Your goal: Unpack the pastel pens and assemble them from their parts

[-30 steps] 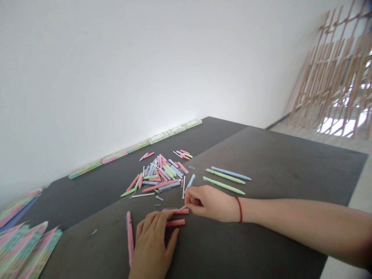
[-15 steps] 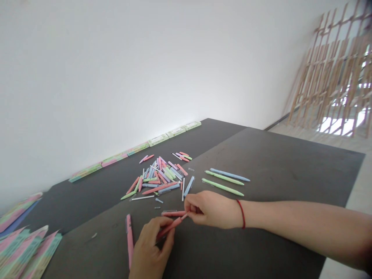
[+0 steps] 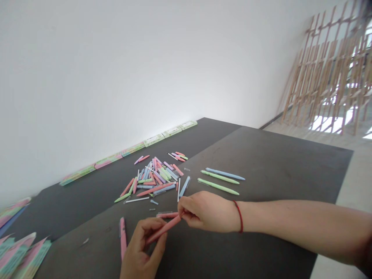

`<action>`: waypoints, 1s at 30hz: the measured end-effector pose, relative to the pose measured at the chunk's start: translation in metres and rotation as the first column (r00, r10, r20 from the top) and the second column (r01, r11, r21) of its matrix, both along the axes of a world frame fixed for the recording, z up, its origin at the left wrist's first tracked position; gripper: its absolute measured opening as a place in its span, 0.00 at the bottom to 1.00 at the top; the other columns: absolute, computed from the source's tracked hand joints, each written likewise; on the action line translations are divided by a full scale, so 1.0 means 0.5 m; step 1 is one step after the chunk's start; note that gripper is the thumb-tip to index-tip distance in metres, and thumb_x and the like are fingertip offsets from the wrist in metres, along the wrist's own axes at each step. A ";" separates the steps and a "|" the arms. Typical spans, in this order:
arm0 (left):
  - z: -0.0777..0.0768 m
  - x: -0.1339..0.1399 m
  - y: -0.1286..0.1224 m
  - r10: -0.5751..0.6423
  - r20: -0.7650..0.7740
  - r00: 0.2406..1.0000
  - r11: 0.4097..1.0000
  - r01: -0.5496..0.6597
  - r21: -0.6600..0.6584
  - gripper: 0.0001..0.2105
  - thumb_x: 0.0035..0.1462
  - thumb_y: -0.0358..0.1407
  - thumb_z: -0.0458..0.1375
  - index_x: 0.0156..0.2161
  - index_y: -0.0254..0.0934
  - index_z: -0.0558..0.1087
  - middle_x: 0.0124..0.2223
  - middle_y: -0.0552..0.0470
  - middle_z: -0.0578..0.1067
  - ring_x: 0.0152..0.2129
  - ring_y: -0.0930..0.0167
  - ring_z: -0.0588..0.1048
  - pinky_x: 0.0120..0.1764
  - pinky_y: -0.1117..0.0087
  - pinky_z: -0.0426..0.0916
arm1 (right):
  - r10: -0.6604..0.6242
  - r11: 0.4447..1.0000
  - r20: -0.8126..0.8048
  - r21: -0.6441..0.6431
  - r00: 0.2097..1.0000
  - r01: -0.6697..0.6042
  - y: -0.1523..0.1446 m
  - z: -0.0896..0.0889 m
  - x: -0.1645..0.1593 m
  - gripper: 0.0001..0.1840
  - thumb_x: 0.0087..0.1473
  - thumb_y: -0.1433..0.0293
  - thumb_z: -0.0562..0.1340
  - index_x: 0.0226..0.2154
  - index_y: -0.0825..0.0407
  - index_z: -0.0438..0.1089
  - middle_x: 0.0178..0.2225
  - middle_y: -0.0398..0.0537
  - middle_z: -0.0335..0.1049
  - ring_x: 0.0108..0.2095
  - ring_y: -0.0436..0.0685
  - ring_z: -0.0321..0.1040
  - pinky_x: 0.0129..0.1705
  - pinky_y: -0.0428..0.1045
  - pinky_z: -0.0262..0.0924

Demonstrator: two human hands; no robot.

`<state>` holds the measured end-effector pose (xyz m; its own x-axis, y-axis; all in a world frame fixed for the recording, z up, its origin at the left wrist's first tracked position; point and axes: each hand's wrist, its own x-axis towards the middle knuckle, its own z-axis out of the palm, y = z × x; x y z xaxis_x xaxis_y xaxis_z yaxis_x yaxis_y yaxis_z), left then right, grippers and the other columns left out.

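Observation:
My left hand (image 3: 145, 246) is closed around a pink pen barrel (image 3: 165, 229), which slants up to the right. At the barrel's upper end my right hand (image 3: 200, 211) pinches a thin pen refill, now almost wholly hidden by the fingertips. Just behind the hands lies a pink pen piece with a clear clip (image 3: 167, 215). Another pink pen (image 3: 123, 236) lies left of my left hand, partly covered by it. Beyond is a pile of pastel pen parts (image 3: 157, 178), with white refills (image 3: 137, 200) among them.
To the right, a blue pen (image 3: 225, 173) and two green pens (image 3: 219, 186) lie side by side on the dark table (image 3: 276, 166). Flat boxes (image 3: 154, 140) line the wall edge. Colourful packages (image 3: 21, 254) sit at the lower left. Wooden racks (image 3: 325, 73) lean at the far right.
The gap between barrel and right fingers has closed; the pale thin piece seen there before is now hidden. The view has shifted slightly, moving the scene left.

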<state>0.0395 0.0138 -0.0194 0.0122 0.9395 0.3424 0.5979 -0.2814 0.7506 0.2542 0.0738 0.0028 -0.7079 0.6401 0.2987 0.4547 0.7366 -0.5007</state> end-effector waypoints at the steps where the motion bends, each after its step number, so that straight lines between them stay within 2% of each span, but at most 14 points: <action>1: 0.000 -0.002 -0.001 -0.004 -0.016 1.000 1.000 0.004 -0.008 0.06 0.51 0.39 0.58 0.35 0.41 0.69 0.35 0.54 0.75 0.33 0.69 0.76 0.38 0.73 0.70 | -0.005 1.000 -0.012 -0.005 1.000 0.005 0.001 -0.001 0.000 0.06 0.54 0.72 0.55 0.36 0.52 0.65 0.27 0.44 0.71 0.25 0.50 0.64 0.27 0.43 0.51; 6: 0.000 -0.007 -0.004 0.013 -0.115 0.993 1.000 -0.013 -0.003 0.07 0.51 0.41 0.58 0.33 0.41 0.69 0.30 0.57 0.74 0.26 0.72 0.74 0.31 0.75 0.68 | 0.019 0.990 -0.149 -0.135 0.989 -0.039 0.001 -0.002 0.000 0.08 0.53 0.75 0.55 0.37 0.53 0.65 0.27 0.42 0.71 0.25 0.47 0.64 0.27 0.41 0.53; 12: -0.008 0.003 0.001 0.010 -0.117 0.993 1.000 -0.012 -0.011 0.06 0.51 0.40 0.58 0.31 0.40 0.69 0.29 0.57 0.73 0.25 0.71 0.73 0.28 0.75 0.67 | 0.065 0.955 -0.236 -0.266 0.970 -0.128 -0.002 0.002 -0.003 0.13 0.57 0.78 0.49 0.43 0.55 0.63 0.28 0.42 0.70 0.25 0.45 0.65 0.30 0.40 0.58; 18: -0.013 0.008 -0.002 0.030 -0.069 0.997 0.998 -0.034 -0.060 0.06 0.52 0.41 0.56 0.31 0.41 0.69 0.28 0.58 0.73 0.26 0.71 0.72 0.30 0.74 0.66 | 0.059 0.901 -0.306 -0.393 0.950 -0.183 -0.001 -0.013 -0.010 0.09 0.56 0.77 0.51 0.40 0.53 0.62 0.28 0.41 0.69 0.23 0.44 0.63 0.26 0.39 0.59; 20: -0.012 0.007 -0.002 0.003 -0.098 0.995 0.997 -0.011 -0.082 0.06 0.52 0.41 0.56 0.31 0.41 0.69 0.28 0.58 0.73 0.25 0.72 0.72 0.30 0.74 0.66 | 0.032 0.877 -0.329 -0.444 0.944 -0.185 0.000 -0.018 -0.010 0.07 0.55 0.77 0.53 0.37 0.53 0.61 0.26 0.40 0.69 0.22 0.44 0.63 0.24 0.39 0.59; 23: -0.012 0.004 -0.001 -0.011 -0.143 0.990 0.996 -0.002 -0.092 0.07 0.52 0.41 0.56 0.31 0.41 0.70 0.28 0.58 0.73 0.25 0.72 0.72 0.31 0.73 0.66 | -0.019 0.808 -0.366 -0.554 0.930 -0.202 0.003 -0.024 -0.012 0.05 0.54 0.77 0.54 0.35 0.53 0.61 0.26 0.40 0.68 0.22 0.44 0.63 0.22 0.39 0.58; 26: -0.012 0.007 -0.002 -0.005 -0.167 0.986 0.995 -0.012 -0.097 0.07 0.53 0.42 0.55 0.31 0.41 0.71 0.27 0.58 0.73 0.25 0.71 0.72 0.32 0.72 0.66 | -0.050 0.697 -0.426 -0.662 0.903 -0.273 0.007 -0.026 -0.018 0.03 0.53 0.76 0.55 0.34 0.54 0.61 0.25 0.41 0.67 0.22 0.45 0.62 0.21 0.38 0.58; 28: -0.011 0.013 -0.004 -0.010 -0.173 0.985 0.993 -0.010 -0.115 0.07 0.52 0.42 0.55 0.31 0.42 0.72 0.28 0.58 0.74 0.26 0.70 0.73 0.34 0.71 0.67 | -0.054 0.621 -0.476 -0.705 0.878 -0.344 0.007 -0.026 -0.024 0.03 0.53 0.74 0.57 0.34 0.55 0.62 0.26 0.41 0.66 0.23 0.45 0.62 0.21 0.39 0.59; 30: -0.007 0.018 -0.005 0.000 -0.134 0.991 0.992 -0.017 -0.122 0.07 0.53 0.42 0.55 0.32 0.43 0.72 0.30 0.57 0.76 0.30 0.69 0.75 0.37 0.70 0.67 | -0.047 0.571 -0.519 -0.715 0.854 -0.403 0.007 -0.025 -0.028 0.05 0.53 0.72 0.58 0.35 0.56 0.63 0.27 0.43 0.66 0.24 0.45 0.63 0.21 0.40 0.60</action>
